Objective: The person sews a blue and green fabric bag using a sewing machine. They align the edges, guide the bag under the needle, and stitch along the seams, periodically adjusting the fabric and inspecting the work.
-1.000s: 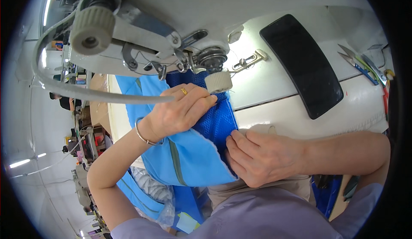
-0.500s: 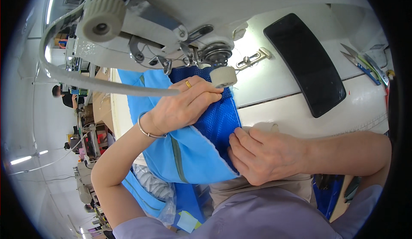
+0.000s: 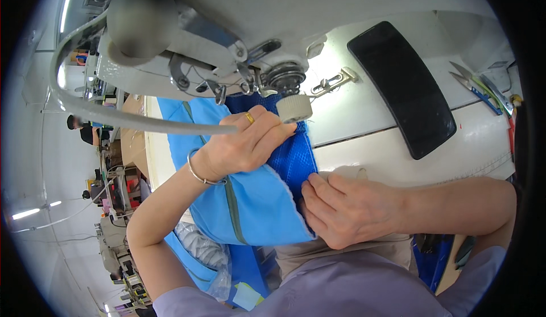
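Fabric, seemingly two blue layers, is held by two hands.

Both hands hold blue fabric (the left wears a ring) beside the sewing machine.

Glare whitens the smooth white sewing table back from its near edge; the round grey knob is blurred; fisheye distortion bends the flat black phone.
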Motion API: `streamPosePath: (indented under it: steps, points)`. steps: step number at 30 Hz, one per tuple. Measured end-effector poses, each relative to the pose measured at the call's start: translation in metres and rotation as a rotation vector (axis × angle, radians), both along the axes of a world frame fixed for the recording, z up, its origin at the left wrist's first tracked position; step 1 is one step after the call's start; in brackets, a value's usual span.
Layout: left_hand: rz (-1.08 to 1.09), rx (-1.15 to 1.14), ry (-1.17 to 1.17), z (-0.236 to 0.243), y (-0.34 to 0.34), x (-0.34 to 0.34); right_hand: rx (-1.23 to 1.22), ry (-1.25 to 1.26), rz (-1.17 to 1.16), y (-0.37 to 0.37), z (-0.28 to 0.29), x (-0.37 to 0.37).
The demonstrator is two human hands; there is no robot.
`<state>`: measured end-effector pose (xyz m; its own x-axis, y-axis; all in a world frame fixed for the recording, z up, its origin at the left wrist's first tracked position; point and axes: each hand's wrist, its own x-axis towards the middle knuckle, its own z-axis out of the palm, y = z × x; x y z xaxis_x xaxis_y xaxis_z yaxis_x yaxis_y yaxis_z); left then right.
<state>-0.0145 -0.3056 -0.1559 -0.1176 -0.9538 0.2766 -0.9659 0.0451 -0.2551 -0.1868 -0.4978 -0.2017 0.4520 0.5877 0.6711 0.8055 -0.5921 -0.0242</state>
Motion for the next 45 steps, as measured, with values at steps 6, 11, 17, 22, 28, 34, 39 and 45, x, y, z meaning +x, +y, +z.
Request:
streamPosePath:
  steps: [6,11,17,22,28,34,39,45]
  points:
    - [0.117,-0.044,0.278,-0.003,-0.005,-0.013,-0.113,0.053,-0.004,-0.005,0.003,-0.004]
    - [0.186,0.009,0.299,0.005,0.005,-0.028,-0.115,0.042,-0.014,-0.004,0.002,-0.005]
    - [0.211,0.025,0.320,0.003,0.013,-0.036,-0.077,0.021,0.001,-0.004,0.003,-0.002]
    - [0.178,-0.076,0.316,-0.009,0.014,-0.033,-0.058,0.020,0.010,-0.003,0.005,0.000]
    - [0.137,-0.163,0.272,-0.017,0.018,-0.031,-0.109,0.045,0.030,-0.005,0.010,0.000]
    - [0.139,-0.229,0.305,-0.024,0.016,-0.031,-0.105,0.052,0.029,-0.004,0.009,0.000]
    - [0.156,-0.221,0.352,-0.019,0.012,-0.025,-0.108,0.066,0.025,-0.005,0.010,-0.001]
    - [0.135,-0.207,0.286,-0.020,0.010,-0.022,-0.104,0.068,0.031,-0.005,0.009,-0.001]
